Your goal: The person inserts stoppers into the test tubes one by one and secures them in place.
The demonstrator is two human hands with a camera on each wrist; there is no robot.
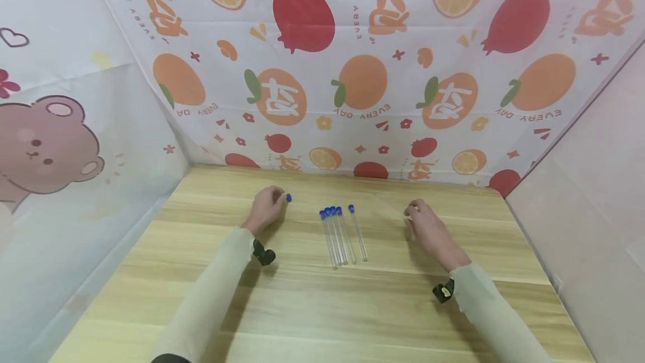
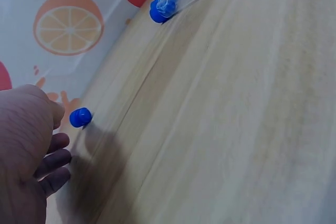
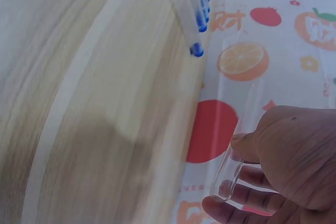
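Note:
My left hand rests on the wooden table left of centre and pinches a small blue cap at its fingertips. The left wrist view shows that blue cap just past the curled fingers. Several clear tubes with blue caps lie side by side at the table's middle. My right hand is to their right. In the right wrist view its thumb and fingers grip an uncapped clear tube that points toward the backdrop.
A fruit-printed sheet closes off the back of the table, and plain sheets hang at both sides. The capped tube ends show at the top of the left wrist view, and again as blue caps in the right wrist view.

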